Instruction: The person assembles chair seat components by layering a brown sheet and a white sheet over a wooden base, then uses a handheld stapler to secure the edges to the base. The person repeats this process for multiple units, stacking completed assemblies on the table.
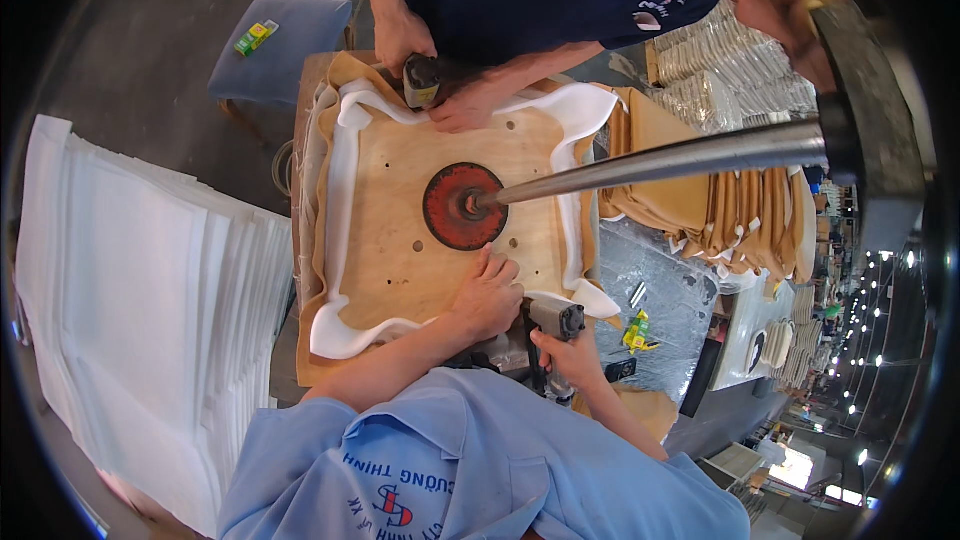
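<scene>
A square plywood panel [400, 210] lies bordered by white foam padding [345, 165] and tan fabric [318, 330]. A red round press plate [465, 206] on a metal shaft [660, 162] rests at its middle. My left hand [488, 298] lies over the panel's near edge, fingers curled; what is under them is hidden. Beside it, my right hand [570, 355] is wrapped around the handle of a staple gun [555, 320], its head by the foam's near right part. Across the panel, a co-worker's hand [402, 40] holds another staple gun [421, 80] at the far edge; their other hand [465, 105] presses there.
White foam sheets [140, 320] stand stacked at the left. A blue padded stool [290, 40] with a small green-yellow box is at far left. Tan covers [740, 210] pile up at right, near a plastic-wrapped surface [650, 270] with a yellow-green packet [637, 332].
</scene>
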